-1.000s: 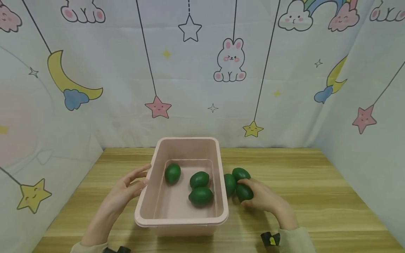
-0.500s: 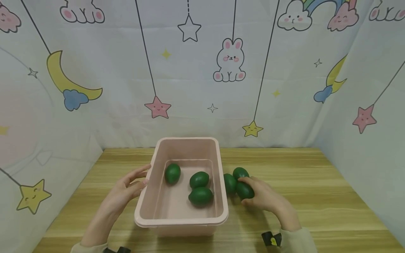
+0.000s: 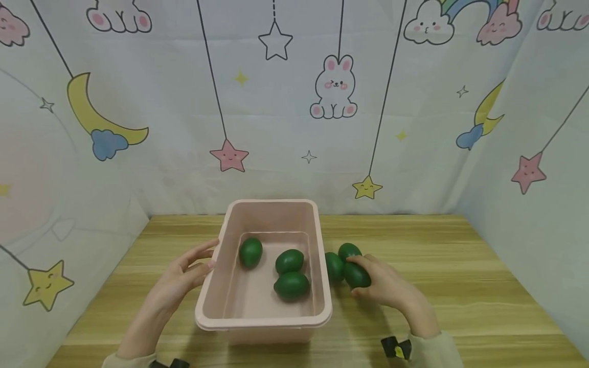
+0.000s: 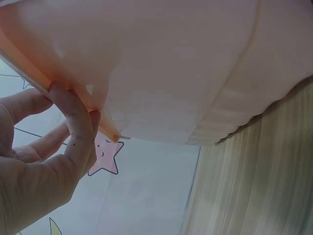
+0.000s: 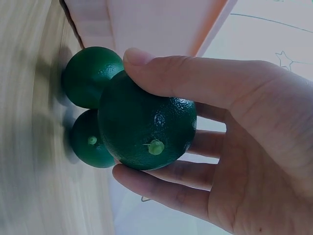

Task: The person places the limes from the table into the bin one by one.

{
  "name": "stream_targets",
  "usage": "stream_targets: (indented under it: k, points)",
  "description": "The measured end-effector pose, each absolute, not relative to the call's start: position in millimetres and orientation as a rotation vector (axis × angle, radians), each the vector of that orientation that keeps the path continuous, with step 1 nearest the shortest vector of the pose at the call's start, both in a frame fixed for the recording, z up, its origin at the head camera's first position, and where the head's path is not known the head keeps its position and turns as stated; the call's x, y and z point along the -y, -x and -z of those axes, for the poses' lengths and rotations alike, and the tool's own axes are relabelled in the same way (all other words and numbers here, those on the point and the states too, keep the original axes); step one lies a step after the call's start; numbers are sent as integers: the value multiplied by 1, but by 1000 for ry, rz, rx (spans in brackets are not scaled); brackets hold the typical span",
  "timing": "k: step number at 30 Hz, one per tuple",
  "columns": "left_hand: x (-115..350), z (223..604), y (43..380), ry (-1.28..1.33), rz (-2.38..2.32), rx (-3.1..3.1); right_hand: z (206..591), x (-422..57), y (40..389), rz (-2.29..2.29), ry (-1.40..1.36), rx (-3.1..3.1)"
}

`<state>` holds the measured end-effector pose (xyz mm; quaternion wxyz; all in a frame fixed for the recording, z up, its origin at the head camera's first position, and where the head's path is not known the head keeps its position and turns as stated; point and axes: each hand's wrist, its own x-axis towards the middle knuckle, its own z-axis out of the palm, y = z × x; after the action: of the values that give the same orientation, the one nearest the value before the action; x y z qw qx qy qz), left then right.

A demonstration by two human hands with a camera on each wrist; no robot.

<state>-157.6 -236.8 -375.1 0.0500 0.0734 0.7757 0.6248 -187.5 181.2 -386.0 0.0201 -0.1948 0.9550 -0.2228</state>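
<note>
My right hand holds a dark green lime between the thumb and the fingers, to the right of a pale pink plastic box. In the right wrist view the held lime shows a small light green stem end, and it hides part of two other limes on the table behind it. The fingertips of my left hand touch the outside of the box's left rim; the left wrist view shows them bent at the rim. Three limes, one of them a left lime, lie on the box's floor.
Beside the box's right wall are a near lime and a far lime. The wood-grain table extends to the right of my right hand. A white printed curtain hangs behind and at both sides.
The lime in my right hand has shifted slightly to the right, along with the hand. My left hand and the box stay where they were.
</note>
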Motion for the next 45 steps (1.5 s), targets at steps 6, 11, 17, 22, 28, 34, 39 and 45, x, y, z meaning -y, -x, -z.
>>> stream_targets:
  k: [6, 11, 17, 22, 28, 34, 39, 45]
  points:
    - [236, 376, 157, -230, -1908, -2351, 380, -184, 183, 692, 627, -2976]
    - [235, 378, 157, -225, -1924, -2340, 376, -185, 183, 680, 648, -2984]
    - [235, 377, 156, -181, -1907, -2336, 370, -185, 186, 644, 704, -3009]
    - [236, 377, 157, -197, -1912, -2347, 360, -183, 190, 621, 788, -3026]
    - [236, 375, 158, -196, -1917, -2356, 351, -179, 194, 605, 858, -3039]
    - [236, 376, 158, -193, -1918, -2355, 342, -176, 196, 576, 870, -3040]
    - [237, 376, 157, -194, -1916, -2352, 336, -175, 199, 545, 888, -3037]
    - [238, 376, 157, -186, -1915, -2352, 328, -173, 200, 505, 919, -3064]
